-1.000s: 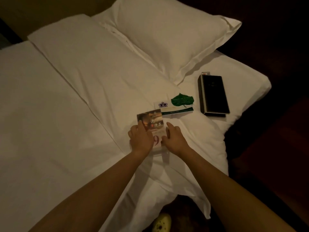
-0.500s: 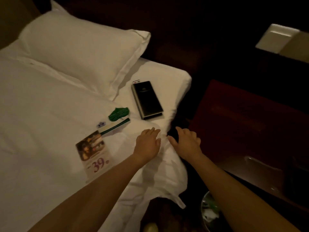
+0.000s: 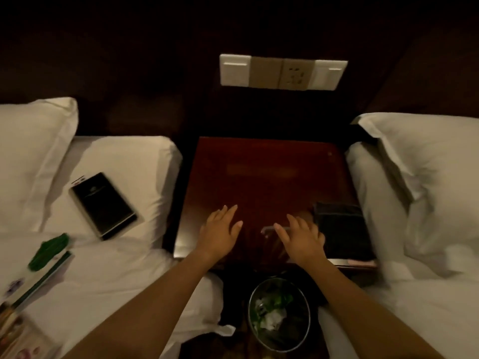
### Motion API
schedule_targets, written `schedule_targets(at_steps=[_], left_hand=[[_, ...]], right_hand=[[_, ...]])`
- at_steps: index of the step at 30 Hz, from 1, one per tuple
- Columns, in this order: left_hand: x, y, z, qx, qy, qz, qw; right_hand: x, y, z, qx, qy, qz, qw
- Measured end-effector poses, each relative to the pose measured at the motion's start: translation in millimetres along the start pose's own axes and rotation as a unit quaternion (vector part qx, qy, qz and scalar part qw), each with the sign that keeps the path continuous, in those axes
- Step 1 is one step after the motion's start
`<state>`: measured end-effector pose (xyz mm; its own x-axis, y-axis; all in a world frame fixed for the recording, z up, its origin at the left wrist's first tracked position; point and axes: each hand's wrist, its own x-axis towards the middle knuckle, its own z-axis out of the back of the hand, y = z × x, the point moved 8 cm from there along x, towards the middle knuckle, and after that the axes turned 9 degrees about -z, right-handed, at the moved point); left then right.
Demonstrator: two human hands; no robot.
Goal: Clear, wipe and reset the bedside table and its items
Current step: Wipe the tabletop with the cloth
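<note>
The colourful printed leaflet (image 3: pixel 11 330) at the lower left is cut off by the left and bottom edges. Above it, the green leaf-shaped card (image 3: pixel 49 251) and the flat black book (image 3: pixel 102 204) are smeared by blur, and the book's cover emblem is unreadable. Low on the dark red wooden worktop (image 3: pixel 259 172), a thin pale bar (image 3: pixel 268 229) runs under the right hand's (image 3: pixel 300 239) fingers, its kind unclear. The dark rectangular object (image 3: pixel 342 229) beside it is too dim to identify. Scraps in the round metal wastebin (image 3: pixel 295 342) at bottom centre are indistinct.
</note>
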<state>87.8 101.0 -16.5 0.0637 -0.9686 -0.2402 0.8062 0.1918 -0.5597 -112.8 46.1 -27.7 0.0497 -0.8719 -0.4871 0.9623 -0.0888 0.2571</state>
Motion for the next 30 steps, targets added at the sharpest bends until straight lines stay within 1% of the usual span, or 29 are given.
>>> schedule_targets(at_steps=[5,10,13,16,18,20,22,26,30], left_hand=[[40,-18,-11,0.009,0.005,-0.003,1.0],[85,-17,-39,0.037,0.029,-0.03,0.998],[117,-8,-57,0.08,0.036,-0.053,0.995],[157,6,-72,0.103,0.032,-0.065,0.992],[186,17,-76,0.124,0.009,-0.068,0.99],[216,28,-73,0.149,-0.026,-0.067,0.986],[244,31,-68,0.184,-0.043,-0.084,0.978],[280,28,-58,0.214,-0.052,-0.101,0.97],[281,27,-57,0.237,-0.063,-0.113,0.963]], right_hand=[[23,-49,19,0.013,-0.008,-0.029,0.999],[58,-82,7,0.01,-0.04,-0.042,0.998],[87,-110,-4,-0.028,-0.064,-0.063,0.996],[113,-131,-12,-0.116,-0.097,-0.031,0.988],[124,-135,-14,-0.152,-0.13,0.004,0.98],[132,-137,-16,-0.157,-0.137,0.021,0.978],[135,-134,-15,-0.153,-0.144,0.028,0.977],[140,-129,-12,-0.172,-0.164,0.026,0.971],[158,-112,-4,-0.172,-0.169,0.016,0.97]])
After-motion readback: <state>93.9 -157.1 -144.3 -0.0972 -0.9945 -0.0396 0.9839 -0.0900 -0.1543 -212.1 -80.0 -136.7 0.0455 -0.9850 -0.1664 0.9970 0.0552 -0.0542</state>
